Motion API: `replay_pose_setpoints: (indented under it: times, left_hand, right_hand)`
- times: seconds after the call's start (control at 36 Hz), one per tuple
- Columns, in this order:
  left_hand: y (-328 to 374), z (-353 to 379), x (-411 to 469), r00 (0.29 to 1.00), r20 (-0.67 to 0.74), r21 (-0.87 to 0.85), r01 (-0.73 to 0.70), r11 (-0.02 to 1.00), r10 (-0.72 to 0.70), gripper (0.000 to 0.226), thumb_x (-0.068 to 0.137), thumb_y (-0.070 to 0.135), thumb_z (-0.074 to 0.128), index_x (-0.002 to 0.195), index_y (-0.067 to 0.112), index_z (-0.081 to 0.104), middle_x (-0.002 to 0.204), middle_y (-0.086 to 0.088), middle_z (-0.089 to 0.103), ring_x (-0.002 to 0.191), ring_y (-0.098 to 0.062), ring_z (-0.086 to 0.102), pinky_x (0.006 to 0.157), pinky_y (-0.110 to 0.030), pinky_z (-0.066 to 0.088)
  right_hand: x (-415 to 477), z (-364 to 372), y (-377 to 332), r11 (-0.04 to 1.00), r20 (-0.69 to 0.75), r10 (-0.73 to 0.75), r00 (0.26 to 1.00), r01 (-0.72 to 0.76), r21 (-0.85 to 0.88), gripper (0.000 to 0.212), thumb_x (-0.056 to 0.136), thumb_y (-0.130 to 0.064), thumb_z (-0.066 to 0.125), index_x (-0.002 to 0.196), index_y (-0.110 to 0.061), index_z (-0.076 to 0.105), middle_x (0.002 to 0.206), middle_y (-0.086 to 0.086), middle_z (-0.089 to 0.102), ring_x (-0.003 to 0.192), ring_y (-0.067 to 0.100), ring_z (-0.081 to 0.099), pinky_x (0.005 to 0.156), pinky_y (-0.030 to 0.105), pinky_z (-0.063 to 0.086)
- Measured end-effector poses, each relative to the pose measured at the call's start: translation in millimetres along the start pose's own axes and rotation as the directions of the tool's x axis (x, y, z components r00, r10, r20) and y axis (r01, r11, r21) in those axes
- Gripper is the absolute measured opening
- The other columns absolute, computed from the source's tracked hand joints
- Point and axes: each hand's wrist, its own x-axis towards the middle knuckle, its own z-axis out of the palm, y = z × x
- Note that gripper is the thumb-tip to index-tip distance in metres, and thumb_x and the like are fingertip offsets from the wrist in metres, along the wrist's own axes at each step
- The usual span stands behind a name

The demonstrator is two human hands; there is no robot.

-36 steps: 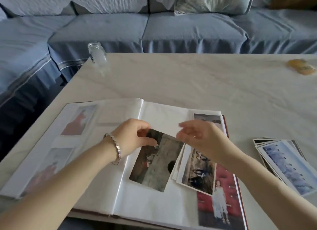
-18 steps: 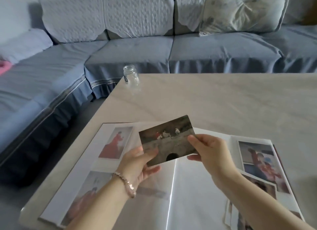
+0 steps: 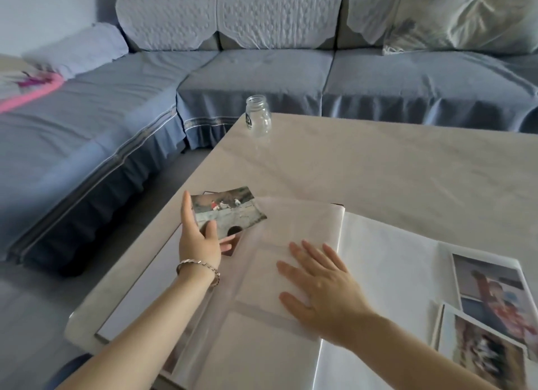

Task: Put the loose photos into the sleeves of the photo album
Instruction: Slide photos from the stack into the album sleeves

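Translucent pages of the open photo album [image 3: 393, 258] lie under the flat, straight-fingered right hand [image 3: 323, 288], apparently to steady them on the table [image 3: 378, 162], while the left hand [image 3: 201, 241] pinches a loose photo [image 3: 230, 209] over the album's far-left corner, seemingly ready for sleeving.

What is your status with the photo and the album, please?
Left hand holds photo; right hand flat on album. Photo not yet sleeved. Jar far off, apart.

Right-page photos [image 3: 492, 296] blurred, edge-cropped
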Motion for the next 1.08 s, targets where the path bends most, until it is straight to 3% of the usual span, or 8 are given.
replay_pose_setpoints:
  times: [0.08,0.19,0.31,0.44,0.56,0.75,0.92,1.08]
  left_hand:
    - [-7.0,-3.1,2.0,0.999,0.001,0.055,-0.051,0.997,0.051,0.07,0.096,-0.002,0.04,0.146,0.039,0.014,0.122,0.019,0.033,0.069,0.005,0.052,0.069,-0.042,0.057]
    - [-11.7,-8.5,6.0,0.99,-0.053,0.08,-0.123,0.989,0.127,0.068,0.096,-0.002,0.039,0.146,0.039,0.017,0.121,0.019,0.035,0.078,-0.013,0.06,0.068,-0.039,0.058]
    - [-17.1,-11.3,11.0,0.988,-0.084,0.032,-0.129,0.991,0.131,0.068,0.096,-0.004,0.038,0.145,0.038,0.018,0.124,0.02,0.037,0.089,-0.014,0.059,0.059,-0.023,0.057]
    - [-28.5,-10.3,18.7,0.997,0.059,-0.015,-0.056,0.998,0.057,0.068,0.094,-0.007,0.04,0.143,0.039,0.025,0.114,0.022,0.042,0.087,-0.008,0.058,0.064,-0.035,0.059]
    - [-30.3,-14.1,29.3,0.976,0.218,0.041,-0.003,0.999,-0.006,0.067,0.093,-0.005,0.044,0.143,0.037,0.027,0.135,0.004,0.042,0.09,-0.014,0.06,0.056,-0.026,0.058]
    - [-15.8,-24.5,58.9,0.903,0.382,0.064,0.186,0.98,-0.197,0.066,0.092,-0.006,0.048,0.14,0.038,0.035,0.146,0.001,0.03,0.104,-0.031,0.059,0.073,-0.046,0.058]
    - [-6.5,-8.9,70.7,0.822,0.5,0.126,0.243,0.962,-0.274,0.066,0.093,-0.003,0.046,0.144,0.035,0.029,0.15,-0.001,0.027,0.104,-0.027,0.058,0.058,-0.03,0.058]
    - [-5.7,21.5,65.2,0.819,0.524,0.327,0.059,0.943,-0.233,0.058,0.097,0.007,0.041,0.145,0.036,0.025,0.138,0.0,0.043,0.098,-0.028,0.055,0.083,-0.049,0.052]
  right_hand:
    - [0.8,-0.5,-0.2,1.0,0.032,0.024,0.999,-0.023,-0.021,0.062,0.094,-0.057,0.013,0.113,-0.033,0.066,0.125,0.002,0.062,0.117,0.022,0.057,0.1,0.038,0.026]
    - [0.6,2.1,0.3,1.0,-0.003,0.009,1.0,-0.009,-0.03,0.056,0.092,-0.057,0.02,0.114,-0.032,0.066,0.126,0.002,0.061,0.118,0.023,0.056,0.101,0.038,0.025]
    - [0.5,0.7,-1.3,0.999,-0.033,0.011,0.999,-0.012,-0.032,0.067,0.094,-0.055,0.007,0.113,-0.031,0.067,0.125,0.003,0.061,0.117,0.024,0.057,0.101,0.038,0.025]
    - [1.2,0.3,-3.0,1.0,-0.058,0.004,0.998,-0.005,-0.018,0.056,0.094,-0.055,0.019,0.113,-0.031,0.067,0.125,0.002,0.062,0.117,0.023,0.058,0.101,0.038,0.025]
    - [2.1,5.0,-0.9,1.0,-0.074,-0.005,0.997,0.003,-0.028,0.049,0.081,-0.054,0.036,0.112,-0.032,0.067,0.124,0.002,0.062,0.116,0.023,0.058,0.1,0.038,0.026]
    - [3.0,7.0,0.1,1.0,-0.102,-0.018,0.995,0.016,-0.02,0.049,0.081,-0.054,0.036,0.112,-0.031,0.067,0.125,0.003,0.062,0.116,0.024,0.058,0.101,0.038,0.025]
    - [4.0,5.2,-0.5,1.0,-0.088,-0.013,0.996,0.012,-0.018,0.049,0.08,-0.054,0.036,0.111,-0.032,0.068,0.123,0.002,0.063,0.115,0.023,0.059,0.101,0.038,0.025]
    - [3.9,2.6,-1.0,1.0,-0.059,-0.003,0.998,0.004,0.011,0.049,0.08,-0.054,0.037,0.11,-0.032,0.068,0.123,0.002,0.063,0.115,0.024,0.059,0.101,0.038,0.025]
